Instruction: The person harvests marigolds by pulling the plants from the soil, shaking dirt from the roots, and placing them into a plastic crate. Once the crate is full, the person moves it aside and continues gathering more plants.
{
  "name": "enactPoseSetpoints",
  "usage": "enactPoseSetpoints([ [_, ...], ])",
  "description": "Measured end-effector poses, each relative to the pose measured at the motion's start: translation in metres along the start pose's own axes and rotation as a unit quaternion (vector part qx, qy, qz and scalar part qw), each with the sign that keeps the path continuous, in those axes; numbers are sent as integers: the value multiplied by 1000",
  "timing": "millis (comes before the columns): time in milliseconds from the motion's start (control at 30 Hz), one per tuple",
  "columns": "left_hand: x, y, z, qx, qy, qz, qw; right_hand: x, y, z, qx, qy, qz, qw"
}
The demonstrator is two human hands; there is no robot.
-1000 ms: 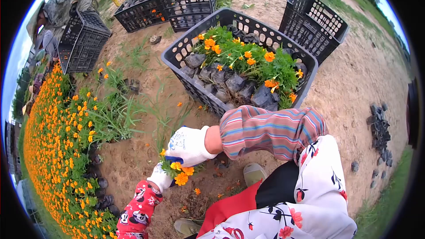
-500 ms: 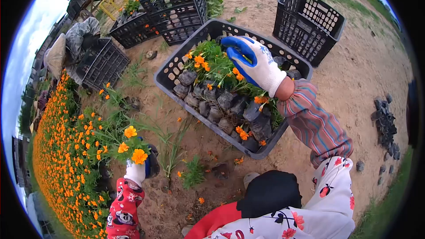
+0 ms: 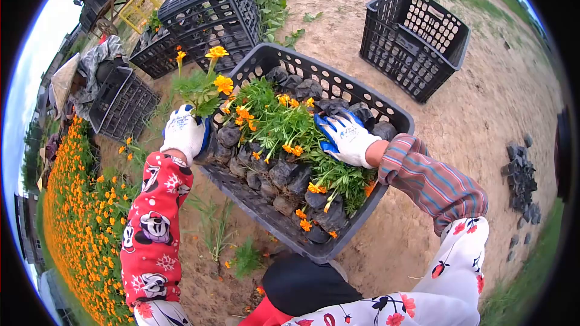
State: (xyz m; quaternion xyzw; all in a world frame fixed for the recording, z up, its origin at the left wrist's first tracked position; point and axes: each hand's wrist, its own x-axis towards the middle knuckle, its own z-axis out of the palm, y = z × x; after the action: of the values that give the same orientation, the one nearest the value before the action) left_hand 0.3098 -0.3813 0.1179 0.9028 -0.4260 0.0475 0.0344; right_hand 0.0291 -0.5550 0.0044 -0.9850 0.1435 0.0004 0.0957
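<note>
A black plastic crate (image 3: 396, 111) stands tilted in front of me, packed with marigold seedlings (image 3: 284, 121) whose dark bagged root balls (image 3: 284, 172) lie in rows. At the crate's left side, my left hand (image 3: 184, 131), in a white and blue glove, is closed round the base of a marigold plant (image 3: 205, 87) with yellow-orange blooms. Its root ball is hidden by the hand. My right hand (image 3: 347, 139), gloved alike, lies with fingers stretched over the seedlings and bags at the crate's right half.
An empty-looking black crate (image 3: 417, 42) stands at the back right. Stacked black crates (image 3: 211, 12) and a yellow crate (image 3: 140, 9) are at the back left. A person in a conical hat (image 3: 63, 81) is beside another crate (image 3: 124, 105). A marigold bed (image 3: 90, 223) runs along the left.
My left hand has risen from the ground on the left to the crate's side, carrying the marigold plant. My right hand has lowered onto the seedlings, and the crate appears lower in view.
</note>
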Motion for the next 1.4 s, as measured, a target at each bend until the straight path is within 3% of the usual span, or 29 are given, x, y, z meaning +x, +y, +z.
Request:
enactPoseSetpoints([
  [33, 3, 1, 8, 57, 6, 2, 998, 1, -1, 3, -3, 11, 4, 1000],
  [133, 9, 18, 8, 180, -121, 35, 976, -2, 0, 9, 0, 27, -11, 1000],
  [233, 28, 12, 74, 230, -243, 15, 942, -5, 5, 7, 67, 60, -9, 996],
  [300, 14, 22, 115, 322, -212, 53, 921, -9, 7, 6, 97, 55, 5, 994],
  [367, 21, 32, 103, 245, -293, 8, 924, -7, 7, 1, 106, 24, 20, 994],
  [433, 30, 8, 99, 122, -306, -33, 944, -7, 12, 6, 110, 56, -4, 992],
  [500, 33, -21, 86, 70, -344, 57, 935, -8, 8, 0, 110, 52, 14, 992],
  [533, 22, -29, 65, 1, -296, 117, 948, -8, 4, -7, 134, 90, 8, 987],
  [633, -20, -68, 32, -155, -128, 136, 970, -1, -45, -55, 55, 263, -57, 962],
  [700, -62, -94, 22, -96, 24, 145, 985, 10, -96, -87, 126, 191, -154, 961],
  [767, -108, -124, 37, -137, 78, 111, 981, 35, -140, -80, 213, 63, -186, 957],
  [833, -163, -152, 47, -216, -20, 32, 976, 73, -163, -38, 123, 31, -190, 974],
  [867, -195, -167, 59, -210, -64, 12, 976, 94, -179, -32, 40, -95, -95, 990],
  [933, -265, -202, 90, -189, -166, -9, 968, 135, -180, 18, -28, -120, -71, 990],
  [967, -300, -214, 92, -159, -240, -19, 958, 153, -168, 52, -61, -32, -94, 993],
  [1000, -331, -230, 97, -116, -296, -5, 948, 170, -160, 71, -3, 13, -95, 995],
  [1033, -354, -248, 108, -66, -395, -7, 916, 177, -159, 74, 24, -6, -54, 998],
  [1067, -377, -268, 114, -54, -412, -32, 909, 178, -159, 75, 42, -1, -60, 997],
  [1133, -418, -319, 147, -116, -357, -189, 907, 171, -151, 76, 59, -4, -69, 996],
  [1167, -434, -345, 168, -159, -256, -271, 914, 170, -146, 74, 60, -10, -71, 996],
  [1200, -437, -363, 170, -212, -206, -355, 887, 168, -139, 71, 66, -7, -110, 992],
  [1233, -449, -381, 190, -271, -70, -446, 850, 167, -142, 61, 82, 9, -172, 982],
  [1267, -455, -405, 212, -232, -48, -468, 851, 160, -145, 50, 128, 9, -147, 981],
  [1300, -446, -417, 206, -223, -92, -450, 860, 152, -157, 31, 171, 9, -122, 978],
  [1367, -429, -452, 234, -171, 31, -384, 907, 134, -198, -6, 176, 22, 65, 982],
  [1400, -409, -468, 239, -177, 60, -413, 891, 128, -204, 0, 192, 121, -2, 974],
])
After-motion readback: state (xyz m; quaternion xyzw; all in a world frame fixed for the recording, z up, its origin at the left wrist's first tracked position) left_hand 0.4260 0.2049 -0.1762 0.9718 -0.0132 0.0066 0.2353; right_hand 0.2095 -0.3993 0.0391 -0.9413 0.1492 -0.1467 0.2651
